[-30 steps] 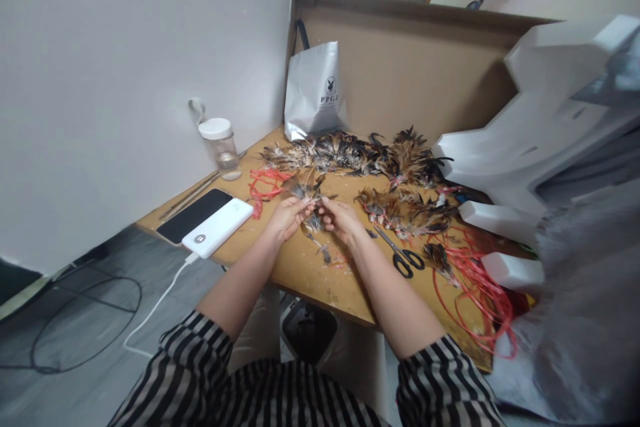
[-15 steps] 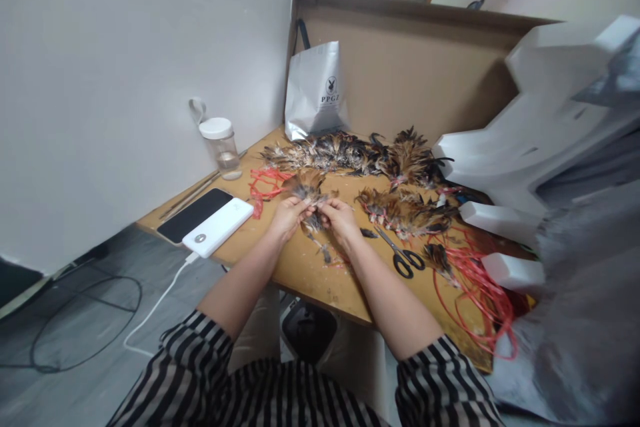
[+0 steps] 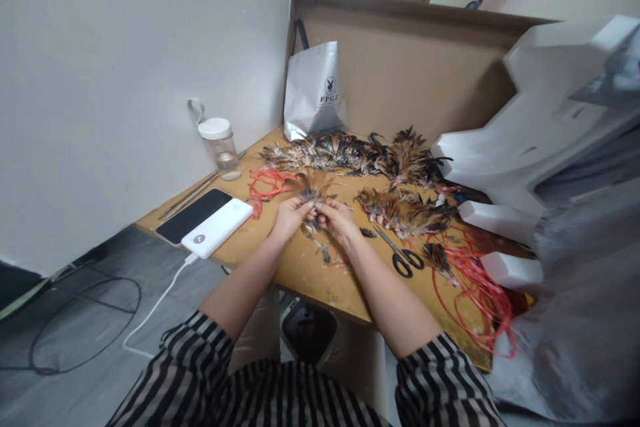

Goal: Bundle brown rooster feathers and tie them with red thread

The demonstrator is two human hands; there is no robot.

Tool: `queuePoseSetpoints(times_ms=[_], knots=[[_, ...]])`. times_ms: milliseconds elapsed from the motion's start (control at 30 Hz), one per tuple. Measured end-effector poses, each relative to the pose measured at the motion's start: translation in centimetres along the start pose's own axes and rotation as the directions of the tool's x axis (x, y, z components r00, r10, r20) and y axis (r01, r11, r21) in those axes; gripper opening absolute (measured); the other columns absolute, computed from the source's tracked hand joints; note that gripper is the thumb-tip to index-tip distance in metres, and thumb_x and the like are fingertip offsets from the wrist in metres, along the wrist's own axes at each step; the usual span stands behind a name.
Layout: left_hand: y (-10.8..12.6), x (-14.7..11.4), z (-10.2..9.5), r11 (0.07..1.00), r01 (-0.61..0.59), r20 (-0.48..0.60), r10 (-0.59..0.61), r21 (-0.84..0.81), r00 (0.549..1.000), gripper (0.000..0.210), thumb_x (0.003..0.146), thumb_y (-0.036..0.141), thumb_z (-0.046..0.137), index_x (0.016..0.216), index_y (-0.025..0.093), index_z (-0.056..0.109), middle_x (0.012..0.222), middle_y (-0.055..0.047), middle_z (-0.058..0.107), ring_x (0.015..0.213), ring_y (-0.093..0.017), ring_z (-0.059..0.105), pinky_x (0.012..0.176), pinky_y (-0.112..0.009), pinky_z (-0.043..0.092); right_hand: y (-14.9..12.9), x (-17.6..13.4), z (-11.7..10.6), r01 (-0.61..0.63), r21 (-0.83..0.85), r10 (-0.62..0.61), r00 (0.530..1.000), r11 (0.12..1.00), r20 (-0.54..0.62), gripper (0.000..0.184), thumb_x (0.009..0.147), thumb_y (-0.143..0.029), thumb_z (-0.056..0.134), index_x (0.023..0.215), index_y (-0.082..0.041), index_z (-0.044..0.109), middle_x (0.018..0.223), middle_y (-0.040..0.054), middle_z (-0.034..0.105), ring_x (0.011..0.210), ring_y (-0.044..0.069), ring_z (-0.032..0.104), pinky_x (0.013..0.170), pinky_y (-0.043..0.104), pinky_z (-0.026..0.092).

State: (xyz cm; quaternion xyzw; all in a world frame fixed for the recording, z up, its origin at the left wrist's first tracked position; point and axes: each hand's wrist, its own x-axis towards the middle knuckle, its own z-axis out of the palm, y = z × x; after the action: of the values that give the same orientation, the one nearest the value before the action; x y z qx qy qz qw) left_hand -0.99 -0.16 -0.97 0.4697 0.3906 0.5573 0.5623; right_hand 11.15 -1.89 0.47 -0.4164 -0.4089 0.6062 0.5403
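Note:
Between my hands a small bunch of brown feathers point(image 3: 313, 184) fans out away from me over the wooden table point(image 3: 295, 274). My left hand point(image 3: 293, 217) pinches its base from the left. My right hand point(image 3: 336, 219) is closed on the same base, and the fingertips of both hands meet there. Darker feather ends show below the fingers. Loose feathers point(image 3: 325, 254) lie just under my hands. To the right are a row of tied feather bunches point(image 3: 407, 210) and black-handled scissors point(image 3: 403, 257). Red plastic string point(image 3: 267, 184) lies at the left.
A long feather pile point(image 3: 340, 150) runs along the back before a silver bag point(image 3: 315, 94). At left are a lidded jar point(image 3: 223, 150), a phone point(image 3: 193, 214) and a white power bank point(image 3: 217, 227) with a cable. Red string point(image 3: 480, 280) and white foam point(image 3: 500, 217) crowd the right.
My hands have drawn closer together, the right moving slightly left, so the fingertips now meet at the feather base. The bunch's feathers stand more evenly fanned.

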Motion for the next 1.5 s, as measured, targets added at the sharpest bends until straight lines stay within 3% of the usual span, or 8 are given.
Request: queuePoseSetpoints(times_ms=[167,367,500,767,1133,1333,1500], knots=[[0.2,-0.1,0.0,0.998,0.053,0.029,-0.053,-0.020,0.998,0.022,0.062,0.027,0.070,0.071,0.009,0.061,0.059,-0.004,0.064,0.049,-0.009,0.057,0.051,-0.020,0.045,0.0,0.3,-0.4,0.008,0.051,-0.004,0.997,0.999,-0.082,0.032,0.048,-0.031,0.075,0.059,-0.016,0.048,0.042,-0.0059,0.048,0.036,0.004,0.039,0.035,0.016,0.030],[0.5,-0.2,-0.4,0.973,0.189,0.104,-0.176,-0.135,0.979,0.024,0.063,0.027,0.070,0.072,0.008,0.061,0.079,-0.011,0.068,0.061,-0.012,0.063,0.051,-0.017,0.047,-1.2,0.0,-1.0,0.037,-0.082,-0.045,0.995,0.996,-0.089,0.032,0.050,-0.035,0.073,0.055,-0.016,0.047,0.039,-0.0064,0.046,0.033,0.004,0.036,0.034,0.017,0.025],[0.7,-0.5,-0.4,0.961,0.249,0.175,-0.226,-0.120,0.958,0.024,0.063,0.027,0.071,0.073,0.007,0.061,0.074,-0.011,0.068,0.058,-0.011,0.062,0.050,-0.016,0.046,-1.3,0.0,-1.3,0.081,-0.186,-0.100,0.991,0.979,-0.092,0.030,0.055,-0.036,0.070,0.053,-0.016,0.047,0.038,-0.0063,0.046,0.032,0.004,0.034,0.035,0.018,0.023],[0.6,-0.7,-0.2,0.962,0.266,0.218,-0.249,-0.053,0.944,0.025,0.061,0.029,0.072,0.070,0.008,0.062,0.064,-0.009,0.066,0.052,-0.009,0.059,0.049,-0.017,0.046,-1.3,-0.1,-0.9,0.111,-0.309,-0.150,0.983,0.945,-0.106,0.025,0.057,-0.034,0.065,0.054,-0.018,0.046,0.038,-0.0069,0.045,0.034,0.006,0.034,0.038,0.020,0.024],[0.6,-0.6,-0.1,0.985,0.173,0.210,-0.172,0.015,0.963,0.028,0.059,0.035,0.072,0.067,0.009,0.064,0.058,-0.006,0.063,0.047,-0.008,0.055,0.050,-0.019,0.045,-1.1,0.0,-0.7,0.148,-0.272,-0.188,0.974,0.951,-0.125,0.021,0.056,-0.031,0.063,0.056,-0.018,0.047,0.043,-0.0066,0.046,0.038,0.007,0.036,0.041,0.020,0.026],[1.0,-0.8,0.2,0.996,0.064,0.142,-0.072,0.061,0.987,0.026,0.060,0.034,0.070,0.069,0.010,0.064,0.060,-0.005,0.064,0.050,-0.009,0.057,0.052,-0.021,0.047,-1.7,-0.6,-0.5,0.160,-0.237,-0.176,0.983,0.958,-0.045,0.025,0.053,-0.034,0.068,0.062,-0.017,0.052,0.053,-0.0047,0.053,0.046,0.008,0.043,0.047,0.021,0.032],[1.1,-0.9,0.3,0.993,0.041,0.162,-0.058,0.106,0.985,0.026,0.061,0.034,0.068,0.071,0.010,0.064,0.060,-0.006,0.065,0.049,-0.010,0.057,0.053,-0.023,0.047,-1.0,-0.2,-0.6,0.201,-0.319,-0.253,0.959,0.926,-0.128,0.027,0.053,-0.034,0.069,0.053,-0.017,0.049,0.048,-0.0052,0.048,0.047,0.008,0.041,0.048,0.021,0.032]])
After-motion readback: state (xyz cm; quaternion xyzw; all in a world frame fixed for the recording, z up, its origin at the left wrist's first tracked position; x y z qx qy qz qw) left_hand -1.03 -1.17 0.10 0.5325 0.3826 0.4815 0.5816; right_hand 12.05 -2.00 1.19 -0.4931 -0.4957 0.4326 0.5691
